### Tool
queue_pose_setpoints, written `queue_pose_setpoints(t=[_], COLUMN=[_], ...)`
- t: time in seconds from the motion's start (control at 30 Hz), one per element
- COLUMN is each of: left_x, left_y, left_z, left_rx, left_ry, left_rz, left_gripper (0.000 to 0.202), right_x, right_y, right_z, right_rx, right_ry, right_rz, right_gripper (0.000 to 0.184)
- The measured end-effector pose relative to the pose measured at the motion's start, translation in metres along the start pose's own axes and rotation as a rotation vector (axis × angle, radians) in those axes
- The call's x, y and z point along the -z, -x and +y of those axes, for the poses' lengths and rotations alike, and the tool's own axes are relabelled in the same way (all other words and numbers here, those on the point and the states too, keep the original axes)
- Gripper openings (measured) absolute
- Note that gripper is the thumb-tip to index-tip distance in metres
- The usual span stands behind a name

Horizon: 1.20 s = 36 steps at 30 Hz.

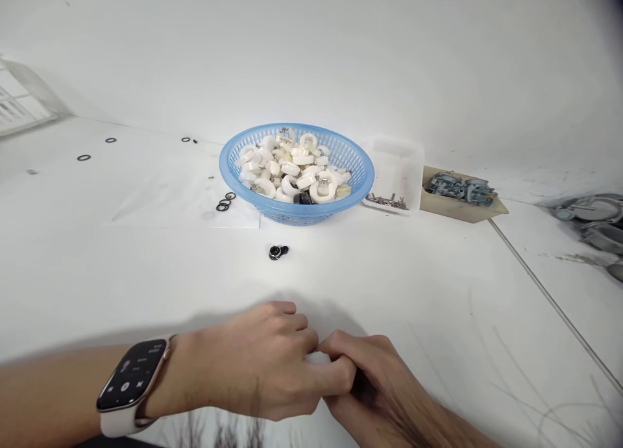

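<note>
My left hand point(272, 363) and my right hand point(379, 386) meet low in the head view, both with fingers closed. Between them shows a sliver of a white piece point(317, 357); the fingers hide the rest, so its kind cannot be made out. My left index finger reaches across to the right hand's fingers. On the table just beyond the hands lies a small black part with a round ring-shaped end point(277, 252). Farther back, a blue plastic basket point(296, 209) holds many white ring-shaped plastic parts point(302, 169), some with metal pins, and a black one.
Right of the basket stands a white tray point(413, 175) with thin metal pins point(387, 202), beside a beige box point(455, 209) of grey metal parts point(460, 187). More metal parts point(594, 211) lie far right. Black O-rings point(223, 205) and a clear plastic bag point(160, 201) lie left.
</note>
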State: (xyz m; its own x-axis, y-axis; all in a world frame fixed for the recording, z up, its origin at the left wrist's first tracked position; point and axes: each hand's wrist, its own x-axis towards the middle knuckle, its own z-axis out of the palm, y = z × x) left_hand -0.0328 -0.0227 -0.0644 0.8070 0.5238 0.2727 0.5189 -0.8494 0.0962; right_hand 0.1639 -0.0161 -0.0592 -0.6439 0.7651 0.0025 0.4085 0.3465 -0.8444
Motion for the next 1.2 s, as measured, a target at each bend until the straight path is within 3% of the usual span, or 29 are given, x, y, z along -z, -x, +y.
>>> queue_pose_setpoints(t=[0.13,1.2], left_x=[0.0004,0.0009], left_y=[0.0003,0.0018], left_z=[0.0002,-0.0001], left_rx=[0.001,-0.001], left_ry=[0.006,0.02], left_rz=[-0.002,-0.037], left_gripper=[0.021,0.017], right_x=[0.005,0.004], right_y=[-0.0031,-0.0007], right_z=[-0.0028,0.0019], right_rx=[0.009,0.066], right_ry=[-0.085,-0.09], right_rz=[-0.099,-0.094], right_gripper=[0.023,0.026])
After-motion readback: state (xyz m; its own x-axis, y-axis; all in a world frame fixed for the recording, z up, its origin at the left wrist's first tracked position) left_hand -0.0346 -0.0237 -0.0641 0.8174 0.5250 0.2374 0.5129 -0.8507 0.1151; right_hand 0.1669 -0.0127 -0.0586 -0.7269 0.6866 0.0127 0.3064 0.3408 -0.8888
